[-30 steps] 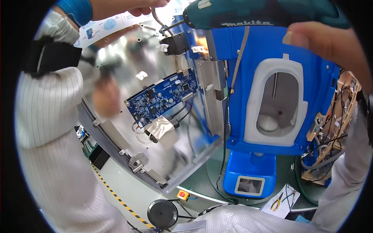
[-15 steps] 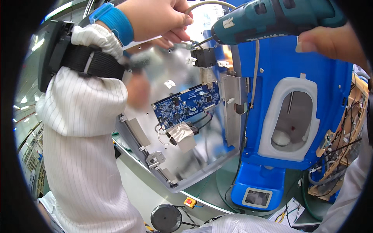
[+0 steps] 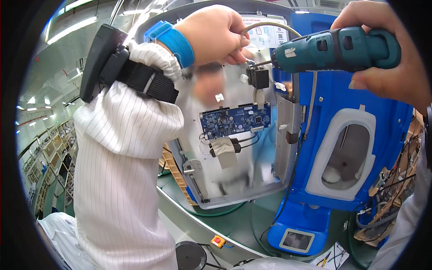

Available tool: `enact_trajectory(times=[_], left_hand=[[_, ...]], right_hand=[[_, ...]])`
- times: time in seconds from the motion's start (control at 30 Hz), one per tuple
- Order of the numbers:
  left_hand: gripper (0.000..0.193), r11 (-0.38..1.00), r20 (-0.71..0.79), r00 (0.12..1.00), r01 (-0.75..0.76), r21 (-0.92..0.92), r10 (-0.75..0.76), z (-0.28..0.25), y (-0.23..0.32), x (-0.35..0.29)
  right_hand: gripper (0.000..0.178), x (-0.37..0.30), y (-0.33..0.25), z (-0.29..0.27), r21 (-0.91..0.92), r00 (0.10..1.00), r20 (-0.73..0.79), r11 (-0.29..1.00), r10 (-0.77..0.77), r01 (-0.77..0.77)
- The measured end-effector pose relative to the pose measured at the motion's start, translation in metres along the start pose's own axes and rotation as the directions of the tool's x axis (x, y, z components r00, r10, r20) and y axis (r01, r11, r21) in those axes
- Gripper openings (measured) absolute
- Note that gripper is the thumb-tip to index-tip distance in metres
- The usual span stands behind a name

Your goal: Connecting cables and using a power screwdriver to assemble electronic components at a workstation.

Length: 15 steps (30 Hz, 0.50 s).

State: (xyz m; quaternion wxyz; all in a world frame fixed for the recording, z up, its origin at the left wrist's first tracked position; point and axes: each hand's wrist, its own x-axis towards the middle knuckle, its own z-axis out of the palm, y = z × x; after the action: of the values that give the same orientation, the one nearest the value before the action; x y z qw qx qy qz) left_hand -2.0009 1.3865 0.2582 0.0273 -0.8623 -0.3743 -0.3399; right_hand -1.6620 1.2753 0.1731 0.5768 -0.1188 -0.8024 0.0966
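My right hand [image 3: 378,76] is wrapped round a teal and black power screwdriver [image 3: 333,50], held level. Its bit [image 3: 263,64] points left, at the top of a small black block [image 3: 258,78] on a shiny metal panel. My left hand [image 3: 216,33], wearing a blue wrist strap [image 3: 173,42], has its fingers pinched on a grey cable [image 3: 271,24] that arcs away to the right. Those fingertips are close to the bit's tip, and whatever the tip meets is too small to make out. Lower on the panel [image 3: 193,137] sits a blue circuit board [image 3: 236,120].
To the right stands a blue housing [image 3: 310,173] with a grey-white oval frame [image 3: 321,173]; a small screen [image 3: 297,240] is below. Loose wires [image 3: 396,180] hang at the far right. A red and yellow button box [image 3: 218,241] is at the green table's [image 3: 225,225] front edge.
The view has shifted, so the panel looks more upright and my left hand sits farther right. More of my right hand shows round the screwdriver. The bit stays by the black block.
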Motion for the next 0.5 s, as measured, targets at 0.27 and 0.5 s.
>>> enact_trajectory(times=[0.27,0.5], left_hand=[[0.017,0.999,-0.052,0.999,0.003,0.042,-0.001,0.006,-0.002,-0.013],[0.018,1.000,-0.151,0.988,0.005,0.010,-0.003,0.005,-0.014,-0.016]], right_hand=[[0.056,0.037,0.029,0.010,-0.231,0.994,0.097,0.972,0.055,-0.031],[0.056,0.051,0.025,0.023,-0.386,0.988,0.120,0.921,0.101,-0.047]])
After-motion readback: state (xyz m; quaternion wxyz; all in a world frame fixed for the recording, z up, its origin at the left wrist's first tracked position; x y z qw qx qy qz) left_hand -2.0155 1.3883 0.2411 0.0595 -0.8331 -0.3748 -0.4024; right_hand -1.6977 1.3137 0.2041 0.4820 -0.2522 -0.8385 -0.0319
